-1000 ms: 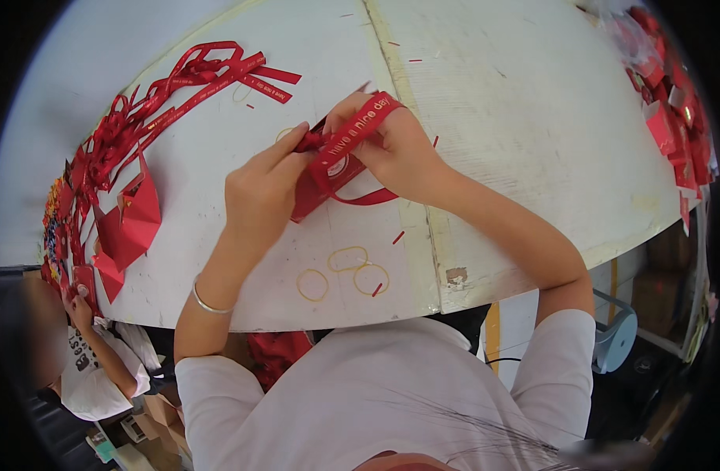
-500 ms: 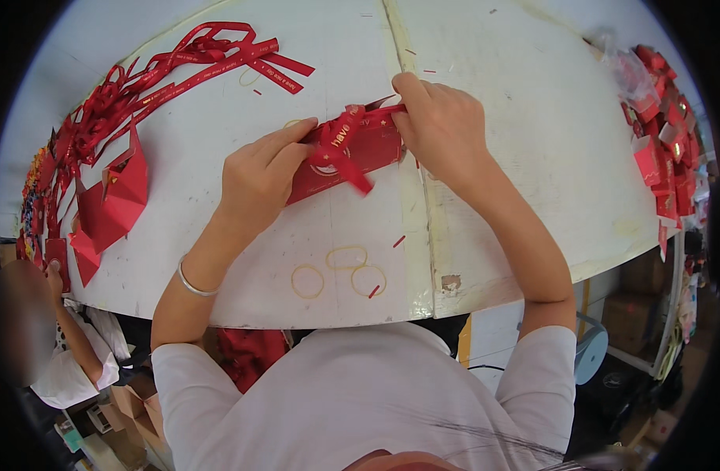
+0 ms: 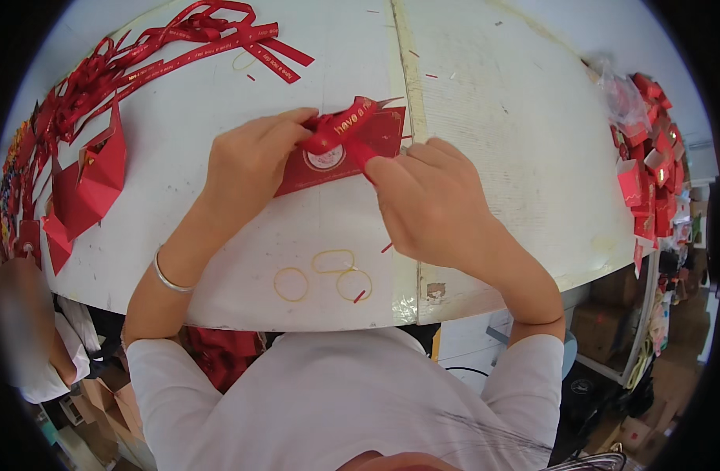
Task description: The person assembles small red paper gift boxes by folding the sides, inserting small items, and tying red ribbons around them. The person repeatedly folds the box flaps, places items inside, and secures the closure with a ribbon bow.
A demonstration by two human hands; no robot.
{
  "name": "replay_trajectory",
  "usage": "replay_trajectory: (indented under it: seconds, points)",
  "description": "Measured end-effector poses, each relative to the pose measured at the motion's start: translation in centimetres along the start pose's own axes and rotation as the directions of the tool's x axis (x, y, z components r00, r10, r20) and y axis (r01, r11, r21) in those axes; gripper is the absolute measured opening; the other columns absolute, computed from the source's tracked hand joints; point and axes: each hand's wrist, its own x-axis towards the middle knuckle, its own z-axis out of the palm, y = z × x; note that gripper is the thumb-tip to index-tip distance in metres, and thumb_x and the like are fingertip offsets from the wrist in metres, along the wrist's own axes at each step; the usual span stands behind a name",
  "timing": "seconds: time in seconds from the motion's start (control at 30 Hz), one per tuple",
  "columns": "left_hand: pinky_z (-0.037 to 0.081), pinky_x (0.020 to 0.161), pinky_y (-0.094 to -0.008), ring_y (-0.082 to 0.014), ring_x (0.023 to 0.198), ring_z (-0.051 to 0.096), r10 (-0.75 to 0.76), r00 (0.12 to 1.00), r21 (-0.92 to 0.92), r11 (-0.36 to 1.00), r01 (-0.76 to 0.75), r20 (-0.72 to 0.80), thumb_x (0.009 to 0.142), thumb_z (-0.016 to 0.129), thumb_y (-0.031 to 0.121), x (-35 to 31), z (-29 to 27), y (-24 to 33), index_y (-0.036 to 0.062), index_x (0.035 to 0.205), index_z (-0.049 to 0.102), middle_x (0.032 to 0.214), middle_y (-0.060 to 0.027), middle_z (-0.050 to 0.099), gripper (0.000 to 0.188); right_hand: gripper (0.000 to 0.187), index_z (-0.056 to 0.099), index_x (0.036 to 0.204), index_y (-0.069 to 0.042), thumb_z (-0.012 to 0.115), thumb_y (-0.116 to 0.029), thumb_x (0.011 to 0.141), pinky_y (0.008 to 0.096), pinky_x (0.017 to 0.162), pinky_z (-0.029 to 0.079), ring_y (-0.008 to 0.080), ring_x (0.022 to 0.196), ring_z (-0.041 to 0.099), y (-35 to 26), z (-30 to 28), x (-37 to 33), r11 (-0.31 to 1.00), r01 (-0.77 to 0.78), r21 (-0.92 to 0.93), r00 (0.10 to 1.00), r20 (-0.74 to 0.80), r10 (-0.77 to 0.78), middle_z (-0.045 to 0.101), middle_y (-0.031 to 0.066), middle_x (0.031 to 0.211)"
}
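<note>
A red box (image 3: pixel 385 135) is near the middle of the white surface (image 3: pixel 524 157), slanted so that its right end points between 2 and 3 o'clock. A round white emblem shows on its face. A red ribbon (image 3: pixel 352 122) with gold lettering crosses the box and bunches up towards its left end.

Taking the box as the centre of the clock, the left hand (image 3: pixel 254 153) is at 9 — thumb and fingers clamped on the bunched ribbon; I cannot tell whether they grip the box too. A silver bracelet (image 3: pixel 169 276) circles that wrist. The right hand (image 3: pixel 434 192) is at 4, its fingers curled together and clamped on a length of the same ribbon.

At 6 lie three yellow rubber bands (image 3: pixel 332 272), with a thin red scrap (image 3: pixel 387 246) at 5. More ribbons (image 3: pixel 191 33) sprawl in a tangle at 10. A folded red carton (image 3: pixel 93 184) is at 9, well beyond the left hand. At 3 is a heap of small red cartons (image 3: pixel 654 177) — a clear plastic bag (image 3: pixel 620 94) lies at its upper end. Another person's white sleeve (image 3: pixel 46 381) shows at 8.
</note>
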Motion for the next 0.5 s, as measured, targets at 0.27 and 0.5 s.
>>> replay_trajectory:
  seconds: [0.27,0.5]
  points:
    - [0.053,0.059,-0.0288,-0.0225,0.072,0.066,0.073,0.996,-0.033,0.997,-0.075,-0.051,0.07,0.06,-0.005,0.3,0.2,-0.7,0.0009,0.08,0.059,0.094,-0.0074,0.068,0.011,0.029,0.049,0.063,-0.004,0.054,-0.022,0.085,0.0255,0.066,0.038,0.0155,0.08,0.05,4.7,-1.0,-1.8,0.065,-0.189,0.98,0.893,0.144,0.426,0.054,0.0065,0.085]
    - [0.052,0.058,-0.0284,-0.0221,0.072,0.065,-0.001,1.0,-0.03,1.0,0.001,-0.008,0.07,0.06,-0.005,0.2,0.0,-0.6,0.0011,0.083,0.061,0.094,-0.0068,0.068,0.014,0.033,0.046,0.063,-0.001,0.054,-0.017,0.091,0.0302,0.048,0.028,0.0113,0.051,0.029,6.6,-4.7,-2.7,0.75,-0.605,0.267,0.788,0.333,0.517,0.037,0.0027,0.05]
